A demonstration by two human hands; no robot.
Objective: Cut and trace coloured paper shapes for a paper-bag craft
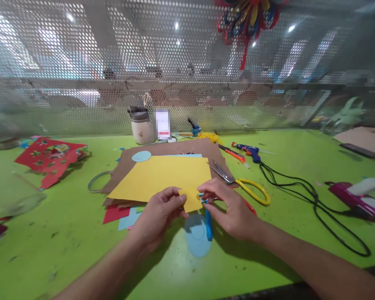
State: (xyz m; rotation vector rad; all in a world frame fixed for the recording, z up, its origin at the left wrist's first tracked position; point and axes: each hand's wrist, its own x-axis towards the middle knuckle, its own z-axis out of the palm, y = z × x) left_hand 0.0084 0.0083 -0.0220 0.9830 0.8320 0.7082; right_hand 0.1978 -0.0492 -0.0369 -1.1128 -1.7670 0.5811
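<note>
Here | yellow paper piece (191, 198) pinched between both hands' fingers; left hand (158, 216) | right hand (234, 212)

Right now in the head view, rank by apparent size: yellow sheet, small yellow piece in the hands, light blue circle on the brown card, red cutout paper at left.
1. yellow sheet
2. red cutout paper
3 and 4. small yellow piece and light blue circle look alike; the piece is nearer the camera, so unranked.

Label (162, 124) beside jar blurred; forearms cut off at bottom edge
</note>
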